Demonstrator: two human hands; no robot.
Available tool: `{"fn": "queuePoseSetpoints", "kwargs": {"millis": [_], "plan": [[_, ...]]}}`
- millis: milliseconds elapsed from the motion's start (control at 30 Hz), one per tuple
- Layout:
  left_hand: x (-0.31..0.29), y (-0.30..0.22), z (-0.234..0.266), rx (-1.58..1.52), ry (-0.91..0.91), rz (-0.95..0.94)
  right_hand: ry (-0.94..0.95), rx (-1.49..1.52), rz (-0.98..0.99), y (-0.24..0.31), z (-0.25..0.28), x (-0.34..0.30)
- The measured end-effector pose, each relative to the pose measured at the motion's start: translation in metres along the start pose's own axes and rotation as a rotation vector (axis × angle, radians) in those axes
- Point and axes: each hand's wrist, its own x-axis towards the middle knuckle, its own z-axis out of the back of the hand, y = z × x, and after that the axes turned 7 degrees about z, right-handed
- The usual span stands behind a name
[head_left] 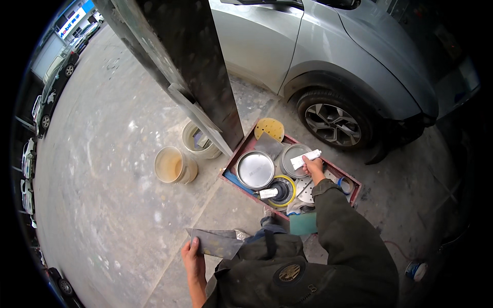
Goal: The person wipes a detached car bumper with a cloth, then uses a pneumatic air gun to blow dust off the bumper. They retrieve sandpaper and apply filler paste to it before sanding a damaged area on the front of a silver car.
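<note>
My right hand is closed round a white squeeze tube, held over a round metal can in a red-edged tray. Lower left, my left hand grips a flat grey plate by its left end, thumb on top. Next to the first can sits a larger can with a silver lid. In front of it lies a black round part with a yellow rim, a second white tube resting on it. A yellow perforated sanding disc lies at the tray's far corner.
Two pale buckets stand on the floor left of the tray, beside a dark pillar. A silver car is parked beyond, its front wheel close by. A tape roll and green sheet are at the tray's near side.
</note>
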Motion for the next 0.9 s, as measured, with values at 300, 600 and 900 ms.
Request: {"fn": "queuePoseSetpoints", "kwargs": {"millis": [300, 600, 900], "plan": [[-0.004, -0.001, 0.018, -0.016, -0.006, 0.004, -0.147, 0.100, 0.599, -0.004, -0.041, -0.069], [0.000, 0.000, 0.041, -0.014, 0.043, -0.031, 0.353, -0.712, 1.336, 0.034, -0.102, -0.179], [-0.001, 0.003, 0.044, -0.046, 0.019, -0.010, 0.219, -0.777, 1.504, 0.025, -0.095, -0.183]]}}
